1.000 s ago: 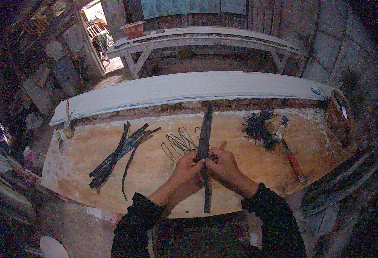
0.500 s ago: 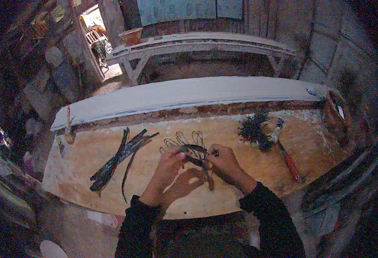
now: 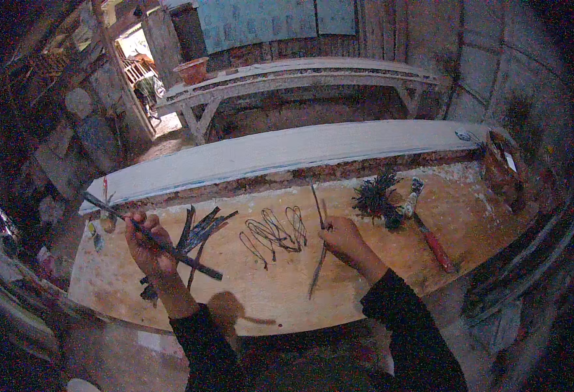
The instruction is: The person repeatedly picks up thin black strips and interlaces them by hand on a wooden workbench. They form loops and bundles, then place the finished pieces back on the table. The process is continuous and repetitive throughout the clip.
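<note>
My left hand (image 3: 151, 251) is closed around a long dark flat strip (image 3: 195, 264), held slanting above the left of the board. Below it lies a pile of similar dark strips (image 3: 194, 228), partly hidden by this hand. My right hand (image 3: 347, 240) pinches a thin dark strip (image 3: 317, 199) that stands up from its fingers. A longer dark line runs below that hand; I cannot tell whether it is strip or shadow. Between the hands, several thin dark loops (image 3: 275, 232) of cord or wire lie side by side on the board.
The pale wooden board (image 3: 261, 310) has a raised whitish plank (image 3: 267, 145) behind it. At right are a dark frayed bundle (image 3: 377, 197) and a red-handled tool (image 3: 432, 245). A brown container (image 3: 501, 173) stands at the far right; another bench (image 3: 300, 68) with an orange pot (image 3: 192, 70) is behind.
My hands were together over the loops with dark strips between them. Now they are apart: the left has moved left with a strip, uncovering the loops, and the right holds a thin strip.
</note>
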`<state>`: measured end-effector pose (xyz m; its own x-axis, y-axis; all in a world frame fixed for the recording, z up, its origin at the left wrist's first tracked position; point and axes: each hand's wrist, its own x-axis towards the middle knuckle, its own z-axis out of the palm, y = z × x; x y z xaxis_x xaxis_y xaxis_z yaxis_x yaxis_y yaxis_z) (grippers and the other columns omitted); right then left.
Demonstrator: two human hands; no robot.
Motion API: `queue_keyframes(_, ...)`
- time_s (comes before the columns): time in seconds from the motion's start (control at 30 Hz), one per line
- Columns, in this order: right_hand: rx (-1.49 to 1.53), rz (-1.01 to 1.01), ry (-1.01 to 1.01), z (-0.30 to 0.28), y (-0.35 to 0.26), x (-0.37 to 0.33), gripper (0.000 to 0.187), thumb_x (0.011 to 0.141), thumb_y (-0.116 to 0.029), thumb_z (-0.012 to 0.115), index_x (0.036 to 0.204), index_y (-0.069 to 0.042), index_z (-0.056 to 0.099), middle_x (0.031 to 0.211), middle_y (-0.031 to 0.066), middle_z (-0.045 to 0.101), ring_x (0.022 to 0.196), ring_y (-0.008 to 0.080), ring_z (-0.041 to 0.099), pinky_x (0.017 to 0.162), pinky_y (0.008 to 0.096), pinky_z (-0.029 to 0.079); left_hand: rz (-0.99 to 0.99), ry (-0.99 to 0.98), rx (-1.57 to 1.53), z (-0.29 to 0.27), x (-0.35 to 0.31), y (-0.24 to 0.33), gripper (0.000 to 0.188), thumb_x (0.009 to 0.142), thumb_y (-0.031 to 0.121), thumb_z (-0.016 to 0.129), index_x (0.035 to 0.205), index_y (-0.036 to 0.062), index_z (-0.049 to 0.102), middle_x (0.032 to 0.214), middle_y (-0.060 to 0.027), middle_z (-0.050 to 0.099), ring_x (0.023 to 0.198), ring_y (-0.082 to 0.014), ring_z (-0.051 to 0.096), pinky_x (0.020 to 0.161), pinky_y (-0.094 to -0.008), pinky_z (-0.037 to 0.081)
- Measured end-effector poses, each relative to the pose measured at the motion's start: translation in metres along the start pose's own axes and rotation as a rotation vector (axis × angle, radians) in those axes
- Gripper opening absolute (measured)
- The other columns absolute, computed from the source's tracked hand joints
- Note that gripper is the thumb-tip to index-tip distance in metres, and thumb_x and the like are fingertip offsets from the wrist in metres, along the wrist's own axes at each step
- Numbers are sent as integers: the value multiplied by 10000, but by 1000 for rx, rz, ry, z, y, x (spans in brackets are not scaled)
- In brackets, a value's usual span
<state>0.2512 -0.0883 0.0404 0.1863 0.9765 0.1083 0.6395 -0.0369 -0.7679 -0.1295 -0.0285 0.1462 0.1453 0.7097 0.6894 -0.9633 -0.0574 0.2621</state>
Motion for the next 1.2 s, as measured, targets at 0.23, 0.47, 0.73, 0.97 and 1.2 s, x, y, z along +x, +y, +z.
queue_keyframes(0.23,-5,-81,76,4,10,5,177,802,-160,612,897,-11,619,673,88,573,609,174,572,539,342,457,-213,431,750,5,-15,-89,167,898,211,661,991,86,601,845,17,611,769,-106,579,601,-255,472)
queue_keyframes(0.47,558,85,-43,-3,-20,-6,153,882,-172,646,957,-44,606,697,-13,516,629,93,509,510,278,423,-799,329,1093,23,-44,-176,82,848,51,693,914,9,668,842,-54,677,748,-117,629,660,-269,494)
queue_keyframes(0.73,859,123,-343,-6,-54,-36,150,862,-172,704,899,-38,649,757,-9,587,657,73,535,554,234,437,-791,366,790,12,-63,-187,79,868,-12,642,943,-23,620,878,-93,683,753,-146,649,663,-289,548)
queue_keyframes(0.97,696,57,-285,0,-37,-29,172,874,-164,673,902,6,666,779,48,620,656,123,597,543,258,515,-779,432,637,20,-67,-189,50,876,-10,634,926,-1,628,860,-78,675,757,-144,646,658,-285,548)
queue_keyframes(1.2,710,77,-186,2,-54,-37,72,824,-63,683,853,-29,627,794,8,617,709,90,579,621,243,472,-799,404,542,-5,-83,-198,65,898,8,617,961,19,612,878,-66,646,737,-142,621,600,-278,521)
